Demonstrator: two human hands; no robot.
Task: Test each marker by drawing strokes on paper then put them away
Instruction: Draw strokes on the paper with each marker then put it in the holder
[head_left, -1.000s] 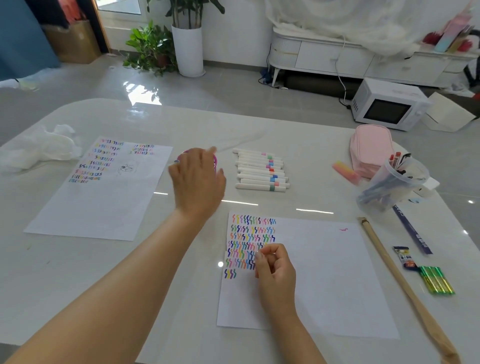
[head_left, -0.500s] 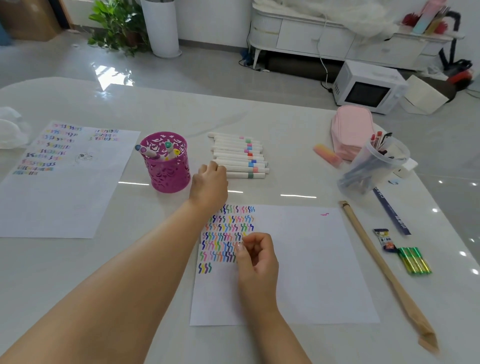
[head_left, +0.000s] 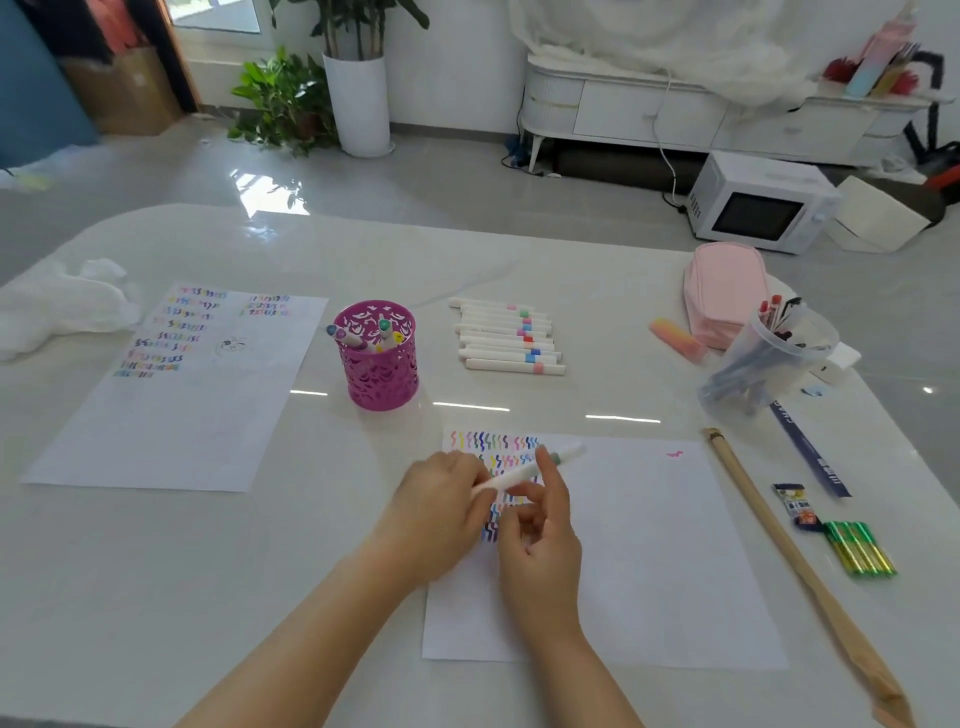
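The marker (head_left: 514, 475) slants between both hands — left hand (head_left: 441, 512) grips its near end, right hand (head_left: 540, 535) pinches mid-barrel — above the paper (head_left: 649, 545).

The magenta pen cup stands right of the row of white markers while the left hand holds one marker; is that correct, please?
Not quite: the head view shows the magenta pen cup left of the row of white markers. The left hand does hold one marker.
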